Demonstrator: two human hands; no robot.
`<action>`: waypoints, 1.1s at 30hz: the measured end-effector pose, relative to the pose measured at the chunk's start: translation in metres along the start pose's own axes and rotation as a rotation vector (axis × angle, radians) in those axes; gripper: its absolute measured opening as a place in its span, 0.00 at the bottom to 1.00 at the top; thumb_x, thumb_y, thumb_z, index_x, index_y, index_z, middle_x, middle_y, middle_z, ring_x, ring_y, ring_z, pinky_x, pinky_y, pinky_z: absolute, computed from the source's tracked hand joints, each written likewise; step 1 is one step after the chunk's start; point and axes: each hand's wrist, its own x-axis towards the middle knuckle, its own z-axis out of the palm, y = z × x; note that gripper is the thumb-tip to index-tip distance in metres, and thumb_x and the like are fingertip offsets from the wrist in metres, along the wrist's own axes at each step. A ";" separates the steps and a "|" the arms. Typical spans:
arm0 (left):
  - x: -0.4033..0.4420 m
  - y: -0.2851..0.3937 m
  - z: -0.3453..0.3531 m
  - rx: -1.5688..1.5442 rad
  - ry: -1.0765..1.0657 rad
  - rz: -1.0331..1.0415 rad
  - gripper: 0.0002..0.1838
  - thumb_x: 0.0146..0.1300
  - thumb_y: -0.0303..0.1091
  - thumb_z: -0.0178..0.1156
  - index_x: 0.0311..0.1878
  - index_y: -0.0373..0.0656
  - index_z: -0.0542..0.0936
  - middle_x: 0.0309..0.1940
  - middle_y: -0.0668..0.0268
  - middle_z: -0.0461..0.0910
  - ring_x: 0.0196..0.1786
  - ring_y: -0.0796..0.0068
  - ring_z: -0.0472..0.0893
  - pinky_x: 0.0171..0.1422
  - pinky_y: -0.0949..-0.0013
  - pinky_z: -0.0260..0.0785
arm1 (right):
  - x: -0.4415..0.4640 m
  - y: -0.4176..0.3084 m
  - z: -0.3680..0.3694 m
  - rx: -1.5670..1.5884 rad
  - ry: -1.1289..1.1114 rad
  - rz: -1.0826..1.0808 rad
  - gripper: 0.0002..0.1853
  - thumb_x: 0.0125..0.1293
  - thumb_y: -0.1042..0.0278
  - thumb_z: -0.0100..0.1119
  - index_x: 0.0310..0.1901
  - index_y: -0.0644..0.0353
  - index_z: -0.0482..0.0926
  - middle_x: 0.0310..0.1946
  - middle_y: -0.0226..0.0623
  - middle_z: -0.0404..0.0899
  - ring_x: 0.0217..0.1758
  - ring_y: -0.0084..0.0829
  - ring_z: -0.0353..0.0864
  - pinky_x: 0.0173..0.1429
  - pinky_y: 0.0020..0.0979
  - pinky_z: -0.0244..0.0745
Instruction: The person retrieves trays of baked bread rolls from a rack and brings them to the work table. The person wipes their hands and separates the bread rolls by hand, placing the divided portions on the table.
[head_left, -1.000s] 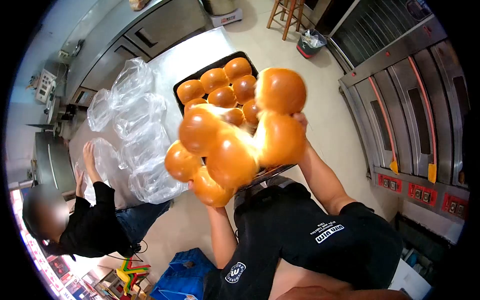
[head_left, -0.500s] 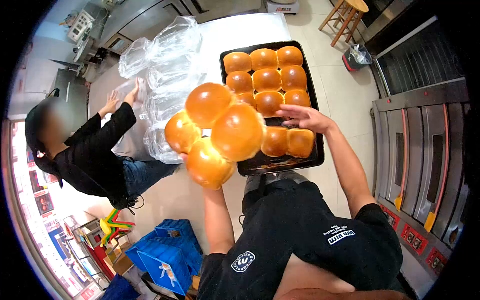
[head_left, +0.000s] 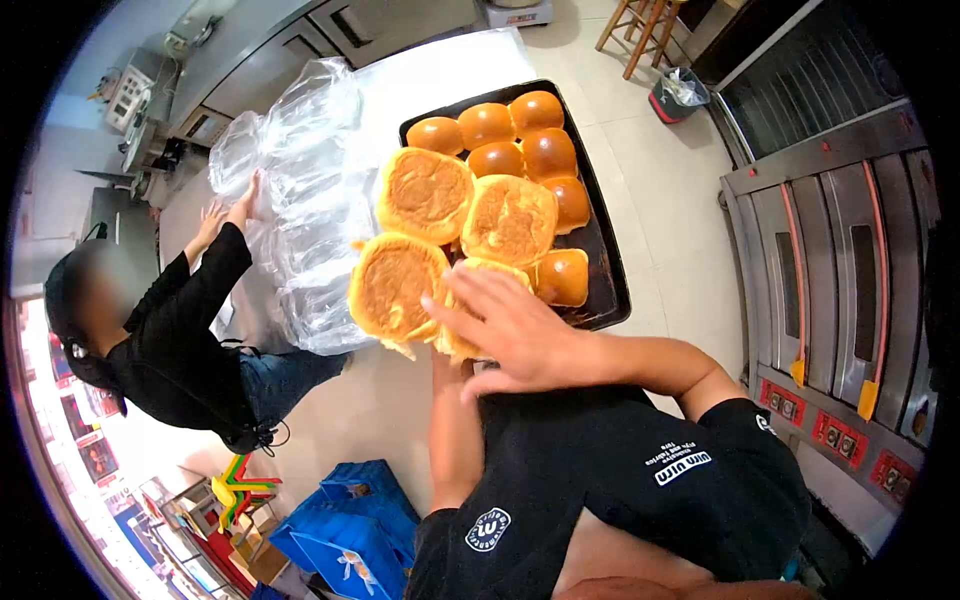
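A joined cluster of bread buns [head_left: 400,290] is held up in front of me, its brown flat undersides facing the camera. My left hand is under the cluster and hidden by it; only my left forearm [head_left: 456,440] shows below. My right hand [head_left: 510,335] lies over the near side of the cluster, fingers stretched out across one bun. Behind the cluster is a black baking tray [head_left: 598,270] with several glossy golden-brown buns [head_left: 548,152] still in it, partly covered by the held cluster.
Clear plastic bags [head_left: 315,200] lie in a row on the table [head_left: 450,58], left of the tray. Across from them a person in black [head_left: 180,340] reaches toward the bags. Blue crates [head_left: 350,520] stand on the floor; a metal oven [head_left: 830,270] is at right.
The bun cluster has turned from glossy tops to flat undersides. My right hand has come from the tray onto the cluster. Fewer buns show in the tray.
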 end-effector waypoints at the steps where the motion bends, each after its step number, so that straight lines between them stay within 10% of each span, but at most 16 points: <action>1: 0.001 -0.003 -0.002 -0.039 -0.006 -0.052 0.49 0.75 0.73 0.48 0.85 0.46 0.57 0.84 0.58 0.58 0.84 0.58 0.59 0.86 0.44 0.52 | -0.004 0.006 -0.001 0.091 0.079 -0.015 0.45 0.59 0.46 0.78 0.74 0.60 0.72 0.62 0.49 0.81 0.70 0.52 0.77 0.73 0.50 0.70; 5: 0.026 -0.009 -0.017 -0.114 -0.045 -0.283 0.48 0.75 0.72 0.48 0.85 0.46 0.58 0.84 0.58 0.58 0.84 0.57 0.60 0.86 0.44 0.53 | -0.045 0.050 -0.024 0.026 0.533 0.102 0.06 0.62 0.72 0.74 0.39 0.58 0.86 0.40 0.41 0.86 0.49 0.45 0.85 0.56 0.44 0.79; 8: 0.031 -0.018 -0.027 -0.108 -0.068 -0.434 0.47 0.76 0.72 0.49 0.85 0.47 0.58 0.84 0.58 0.59 0.84 0.57 0.60 0.86 0.44 0.54 | -0.054 0.083 -0.045 0.117 0.736 0.502 0.20 0.70 0.78 0.66 0.62 0.67 0.78 0.48 0.45 0.84 0.55 0.38 0.84 0.59 0.35 0.81; 13: 0.018 -0.019 -0.054 -0.068 -0.082 -0.633 0.46 0.76 0.71 0.49 0.85 0.48 0.58 0.84 0.58 0.59 0.83 0.56 0.61 0.86 0.44 0.56 | -0.067 0.090 -0.062 0.464 0.518 0.598 0.33 0.76 0.59 0.66 0.76 0.67 0.69 0.54 0.47 0.87 0.55 0.34 0.89 0.52 0.31 0.86; 16: 0.010 -0.021 -0.058 -0.058 -0.077 -0.689 0.46 0.76 0.70 0.50 0.85 0.49 0.58 0.84 0.59 0.59 0.83 0.56 0.62 0.85 0.44 0.57 | -0.055 0.083 -0.069 0.042 0.413 0.668 0.14 0.71 0.65 0.69 0.52 0.65 0.88 0.40 0.39 0.91 0.38 0.25 0.88 0.40 0.27 0.83; 19: 0.003 -0.022 -0.051 -0.062 -0.060 -0.677 0.45 0.76 0.70 0.50 0.85 0.50 0.58 0.84 0.59 0.60 0.83 0.56 0.62 0.85 0.44 0.57 | -0.062 0.101 -0.062 0.292 0.625 0.977 0.11 0.77 0.65 0.64 0.42 0.65 0.88 0.29 0.33 0.88 0.28 0.21 0.85 0.33 0.24 0.80; 23: -0.003 -0.019 -0.045 -0.082 -0.062 -0.652 0.45 0.76 0.69 0.51 0.85 0.50 0.58 0.84 0.59 0.60 0.83 0.56 0.63 0.85 0.44 0.59 | -0.072 0.096 -0.051 0.174 0.968 0.668 0.04 0.72 0.78 0.65 0.45 0.67 0.86 0.37 0.39 0.90 0.38 0.25 0.88 0.46 0.27 0.82; 30: -0.011 -0.018 -0.032 -0.107 -0.069 -0.586 0.44 0.77 0.67 0.52 0.85 0.52 0.58 0.84 0.60 0.60 0.82 0.55 0.65 0.84 0.43 0.61 | -0.076 0.045 -0.049 -0.106 0.851 0.415 0.07 0.67 0.86 0.66 0.43 0.65 0.85 0.38 0.41 0.87 0.40 0.33 0.87 0.45 0.29 0.81; 33: -0.012 -0.018 -0.024 -0.193 -0.015 -0.563 0.41 0.77 0.63 0.54 0.85 0.52 0.60 0.83 0.59 0.62 0.82 0.54 0.65 0.84 0.45 0.63 | -0.075 0.025 -0.037 0.012 0.607 0.429 0.16 0.66 0.66 0.74 0.53 0.62 0.84 0.47 0.44 0.86 0.50 0.41 0.86 0.56 0.40 0.79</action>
